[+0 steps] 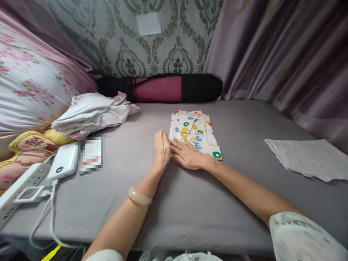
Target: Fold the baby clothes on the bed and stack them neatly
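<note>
A white shirt (199, 127) with a colourful print of blue, yellow, green and red shapes lies folded on the grey sheet, its collar towards the wall. My right hand (186, 154) rests flat on the shirt's near left part, fingers stretched out. Upright on its edge beside the shirt's left side stands my left hand (162, 146), fingers straight and held together, holding nothing. The fingertips of my right hand reach close to the left palm. Part of the shirt is hidden beneath my right hand.
A folded pale cloth (310, 157) lies at the right. Crumpled white clothing (95, 110), a white power bank (63, 161) and a power strip (23, 186) with cables are at the left. A black and maroon long bag (159, 88) lies along the wall.
</note>
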